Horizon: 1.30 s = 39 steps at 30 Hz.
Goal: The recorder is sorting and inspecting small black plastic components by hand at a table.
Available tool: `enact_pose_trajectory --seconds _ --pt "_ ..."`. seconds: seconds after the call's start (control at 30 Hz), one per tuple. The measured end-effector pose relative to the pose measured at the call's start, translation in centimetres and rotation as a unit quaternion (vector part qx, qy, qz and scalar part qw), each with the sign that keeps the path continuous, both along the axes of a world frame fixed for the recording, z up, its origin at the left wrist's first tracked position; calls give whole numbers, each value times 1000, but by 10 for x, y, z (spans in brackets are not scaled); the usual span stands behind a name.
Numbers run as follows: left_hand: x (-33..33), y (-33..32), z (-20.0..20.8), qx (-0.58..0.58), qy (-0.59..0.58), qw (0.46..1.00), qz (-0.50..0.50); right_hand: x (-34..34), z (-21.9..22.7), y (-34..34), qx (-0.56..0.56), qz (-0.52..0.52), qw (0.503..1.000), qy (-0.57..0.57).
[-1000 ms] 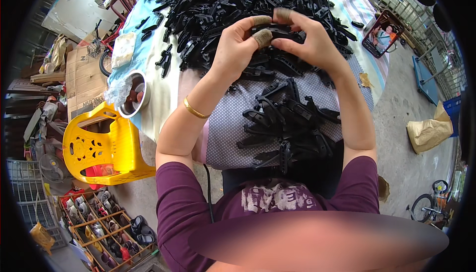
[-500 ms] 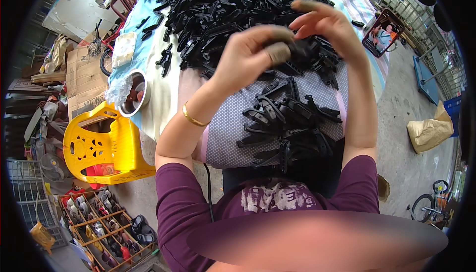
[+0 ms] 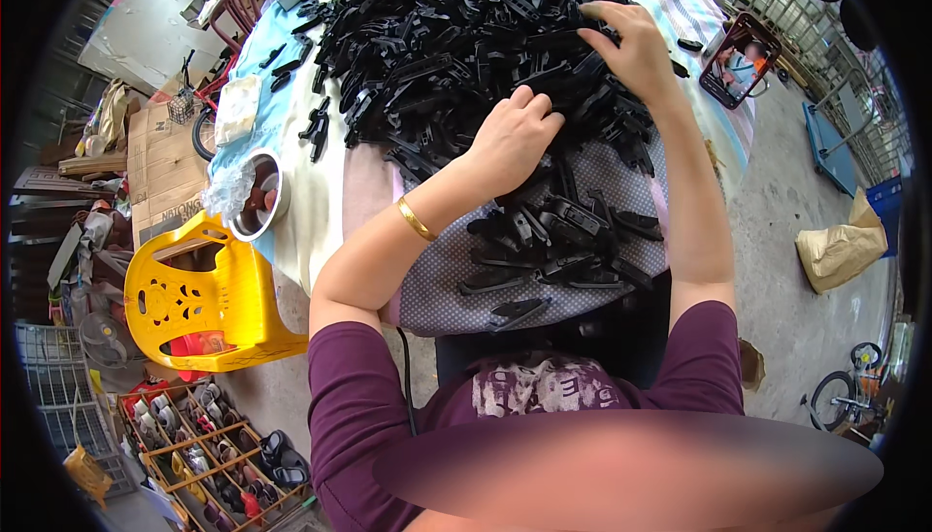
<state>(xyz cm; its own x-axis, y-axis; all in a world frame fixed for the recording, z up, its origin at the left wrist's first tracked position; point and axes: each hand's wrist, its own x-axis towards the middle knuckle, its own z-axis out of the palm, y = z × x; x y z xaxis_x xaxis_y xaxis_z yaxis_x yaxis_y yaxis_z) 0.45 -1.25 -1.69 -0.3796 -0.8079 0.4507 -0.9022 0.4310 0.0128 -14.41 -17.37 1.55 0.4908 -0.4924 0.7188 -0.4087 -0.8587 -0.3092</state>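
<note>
"Which step is this?"

"Picking through pieces, I'd judge: glossy black, narrow plastic clip-like pieces (image 3: pixel 417 71), heaped on the cloth-covered bench (image 3: pixel 325 178). A smaller black cluster (image 3: pixel 571 223) lies nearer the body on a grey, white-dotted cloth (image 3: pixel 432 284)."

"And the hands?"

"The left hand (image 3: pixel 515 139) is curled at the heap's near edge; I can't tell whether it grips anything. The right hand (image 3: pixel 636 47) has thumb and forefinger parted over the heap."

"What would the next move need?"

"Probably a fingertip pinch, freeing one piece from its neighbours."
</note>
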Motion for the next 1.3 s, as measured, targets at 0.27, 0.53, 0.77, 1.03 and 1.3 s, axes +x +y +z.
enact_pose_trajectory --seconds 0.27,0.53,0.77,1.03,1.3 --pt "1 1 -4 -7 25 1000 1 45 -9 -7 -81 -65 991 81" --pt "9 4 1 -32 94 995 -15 54 -2 -11 -74 -95 992 21" --pt "12 3 25 122 631 764 52 75 7 -30 11 -123 989 79" --pt "32 0 36 239 741 628 25 31 25 31 351 189 910 -112" --pt "49 -1 38 407 735 542 -7 20 1 57 242 310 912 -115"
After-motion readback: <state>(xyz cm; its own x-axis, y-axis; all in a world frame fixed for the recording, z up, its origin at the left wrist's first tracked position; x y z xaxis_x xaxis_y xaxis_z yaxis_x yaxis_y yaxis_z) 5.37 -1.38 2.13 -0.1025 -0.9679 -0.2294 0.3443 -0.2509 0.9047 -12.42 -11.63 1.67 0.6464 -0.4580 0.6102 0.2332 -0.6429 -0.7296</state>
